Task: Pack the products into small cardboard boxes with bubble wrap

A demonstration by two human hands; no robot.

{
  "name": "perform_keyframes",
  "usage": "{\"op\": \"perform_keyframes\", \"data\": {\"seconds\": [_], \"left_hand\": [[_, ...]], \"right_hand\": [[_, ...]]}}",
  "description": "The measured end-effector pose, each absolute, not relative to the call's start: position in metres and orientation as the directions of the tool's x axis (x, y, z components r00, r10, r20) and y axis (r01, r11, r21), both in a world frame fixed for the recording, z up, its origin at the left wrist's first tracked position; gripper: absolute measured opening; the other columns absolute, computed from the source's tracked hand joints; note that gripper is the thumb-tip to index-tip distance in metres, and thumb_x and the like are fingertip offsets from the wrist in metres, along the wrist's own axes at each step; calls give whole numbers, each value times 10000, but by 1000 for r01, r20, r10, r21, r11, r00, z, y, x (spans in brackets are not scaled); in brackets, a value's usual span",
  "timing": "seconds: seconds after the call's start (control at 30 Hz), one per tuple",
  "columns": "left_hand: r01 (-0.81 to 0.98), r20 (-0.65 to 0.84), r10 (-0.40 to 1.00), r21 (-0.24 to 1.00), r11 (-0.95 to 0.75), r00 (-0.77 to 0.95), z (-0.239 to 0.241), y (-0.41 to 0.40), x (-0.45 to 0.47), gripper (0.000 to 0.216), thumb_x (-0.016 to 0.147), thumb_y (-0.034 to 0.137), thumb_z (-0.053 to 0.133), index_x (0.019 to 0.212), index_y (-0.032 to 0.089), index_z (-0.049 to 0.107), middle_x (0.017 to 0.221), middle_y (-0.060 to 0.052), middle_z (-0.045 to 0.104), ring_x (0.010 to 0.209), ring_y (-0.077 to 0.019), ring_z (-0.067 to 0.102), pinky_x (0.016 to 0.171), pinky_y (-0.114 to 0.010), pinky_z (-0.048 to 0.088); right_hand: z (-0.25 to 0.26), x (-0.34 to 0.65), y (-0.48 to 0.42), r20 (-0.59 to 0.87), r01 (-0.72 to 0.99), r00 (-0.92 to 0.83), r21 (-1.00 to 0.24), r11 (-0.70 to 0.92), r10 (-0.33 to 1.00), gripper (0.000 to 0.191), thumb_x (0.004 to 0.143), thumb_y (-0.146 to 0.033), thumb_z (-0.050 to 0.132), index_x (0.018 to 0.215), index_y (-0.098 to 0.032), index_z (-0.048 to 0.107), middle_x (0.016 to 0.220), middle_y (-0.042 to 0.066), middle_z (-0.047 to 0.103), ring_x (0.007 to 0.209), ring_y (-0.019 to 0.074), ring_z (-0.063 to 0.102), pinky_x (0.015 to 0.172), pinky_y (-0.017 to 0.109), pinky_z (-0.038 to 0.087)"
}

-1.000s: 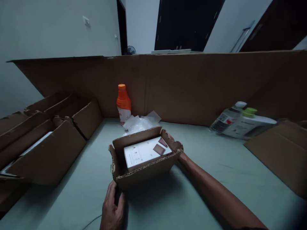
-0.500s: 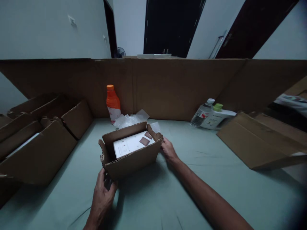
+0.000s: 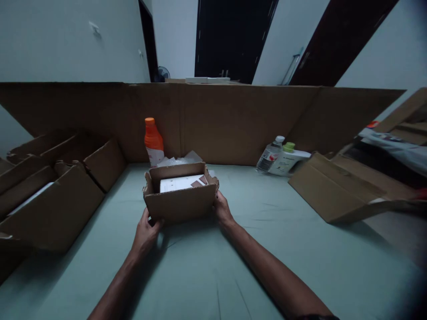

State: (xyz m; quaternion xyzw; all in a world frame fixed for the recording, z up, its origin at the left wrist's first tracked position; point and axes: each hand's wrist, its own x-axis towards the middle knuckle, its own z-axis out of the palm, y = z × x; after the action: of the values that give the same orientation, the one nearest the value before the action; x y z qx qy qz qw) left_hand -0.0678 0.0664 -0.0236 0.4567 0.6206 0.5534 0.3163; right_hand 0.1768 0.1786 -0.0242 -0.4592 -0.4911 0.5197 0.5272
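Observation:
A small open cardboard box [image 3: 180, 205] with torn edges sits on the pale green surface [image 3: 213, 266] in the middle. Inside it lies a white flat package [image 3: 176, 183] with brown squares on top. My left hand [image 3: 146, 233] grips the box's lower left corner. My right hand [image 3: 221, 208] holds the box's right side, fingers curled against the wall.
An orange bottle [image 3: 152, 141] and crumpled clear plastic [image 3: 182, 159] stand behind the box against a tall cardboard wall [image 3: 233, 120]. Open cartons [image 3: 56, 195] lie at the left. A clear bottle [image 3: 269, 155], a white green-capped jug [image 3: 288, 160] and a flattened carton [image 3: 336, 189] are at the right.
The box has been turned square to me and pushed a little farther away. My right hand came round from its far corner to its right side; the left hand stayed on the near left corner.

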Motion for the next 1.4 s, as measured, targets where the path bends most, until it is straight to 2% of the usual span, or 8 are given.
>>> {"op": "perform_keyframes", "data": {"seconds": [0.17, 0.4, 0.63, 0.83, 1.03, 1.13, 1.3, 1.4], "left_hand": [[222, 120, 900, 975, -26, -420, -21, 85, -74, 464, 699, 359, 654, 1117, 161, 619, 1044, -95, 695, 996, -250, 651, 865, -353, 524], [243, 52, 864, 966, 83, -500, -24, 15, -57, 625, 818, 431, 641, 1386, 212, 499, 1417, -153, 551, 1264, -298, 552, 1063, -475, 443], [214, 225, 972, 955, -206, -71, -4, -9, -27, 757, 784, 437, 694, 1466, 208, 459, 1584, -133, 400, 1466, -331, 352, 1206, -504, 263], [47, -108, 968, 994, 100, 228, -1, -27, -26, 547, 778, 501, 695, 1170, 121, 703, 1161, -148, 716, 1089, -319, 650, 952, -411, 497], [-81, -386, 921, 921, 381, -59, -15, -62, -38, 585, 788, 481, 681, 1243, 124, 593, 1033, -97, 725, 854, -226, 673, 731, -306, 512], [-112, -361, 920, 931, 347, -151, -19, -70, -39, 684, 752, 457, 706, 1328, 142, 515, 1197, -131, 693, 979, -250, 678, 807, -331, 532], [-56, -321, 941, 947, 317, -105, -21, -82, -34, 600, 799, 420, 655, 1323, 151, 542, 1247, -127, 677, 1057, -257, 661, 866, -331, 529], [-14, -340, 937, 940, 340, -84, -20, -97, -34, 566, 822, 405, 630, 1317, 141, 558, 1160, -114, 705, 909, -225, 670, 766, -297, 527]], "right_hand": [[-12, 181, 185, 64, -90, 50, -994, 69, 997, 534, 672, -692, 682, 846, -193, 604, 760, 5, 654, 737, 187, 567, 649, 273, 437], [22, 257, 102, 101, -11, 34, -995, 101, 994, 380, 761, -562, 723, 788, -187, 671, 755, 11, 628, 749, 180, 529, 747, 288, 436], [54, 243, 31, -102, -111, -545, -975, -192, 833, 376, 757, -537, 738, 778, -163, 719, 720, 38, 644, 664, 181, 560, 681, 304, 467], [28, 202, 44, -219, -123, -587, -928, -353, 780, 423, 755, -574, 710, 817, -156, 684, 701, 29, 632, 595, 145, 552, 602, 275, 474], [3, 220, 51, -34, 211, -153, -978, 0, 988, 291, 826, -450, 665, 970, -197, 683, 940, 63, 710, 811, 188, 638, 735, 314, 497], [18, 215, 33, 60, 306, -421, -930, 204, 905, 200, 909, -344, 599, 1000, -220, 726, 1001, 55, 724, 900, 194, 645, 833, 334, 497], [17, 163, 41, -19, 198, -878, -924, 327, 479, 275, 902, -276, 626, 1158, -222, 713, 1115, 56, 730, 973, 192, 661, 857, 335, 516], [-3, 138, 81, -34, 250, -754, -938, 239, 656, 277, 877, -245, 612, 1119, -165, 722, 1020, 71, 750, 918, 205, 671, 840, 355, 531]]}}
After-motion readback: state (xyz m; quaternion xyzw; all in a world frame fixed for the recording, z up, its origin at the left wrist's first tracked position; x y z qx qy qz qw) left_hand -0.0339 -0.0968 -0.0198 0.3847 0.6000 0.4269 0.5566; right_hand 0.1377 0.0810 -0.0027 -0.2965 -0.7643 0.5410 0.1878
